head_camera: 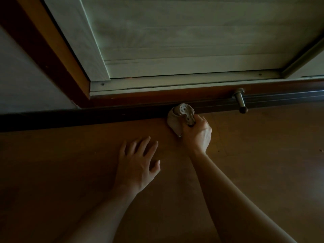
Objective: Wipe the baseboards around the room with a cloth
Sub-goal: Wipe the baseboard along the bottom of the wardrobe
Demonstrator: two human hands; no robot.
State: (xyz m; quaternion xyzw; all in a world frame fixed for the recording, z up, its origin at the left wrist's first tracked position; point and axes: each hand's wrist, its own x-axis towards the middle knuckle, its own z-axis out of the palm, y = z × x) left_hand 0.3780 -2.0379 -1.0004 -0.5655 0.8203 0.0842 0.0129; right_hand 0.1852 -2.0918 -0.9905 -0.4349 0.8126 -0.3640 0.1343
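A bunched beige cloth [175, 121] covers a stretch of the dark brown wooden baseboard [70, 118], and the fingertips of the right hand [198, 134] gripping it curl out of sight. The cloth's printed markings are too dim to read. The left forearm [105, 207] and right forearm [236, 199] run off the bottom edge, while the pale wood-grain door [175, 41] is cut by the top and right edges.

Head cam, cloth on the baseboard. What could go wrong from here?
1. The door stop juts from the baseboard to the right of the cloth; a rightward stroke could snag it or knock the right hand.
2. The cloth is balled up, so probably little of it touches the baseboard and strips may be missed.
3. Dim light on dark trim: leftover dust would be hard to see.
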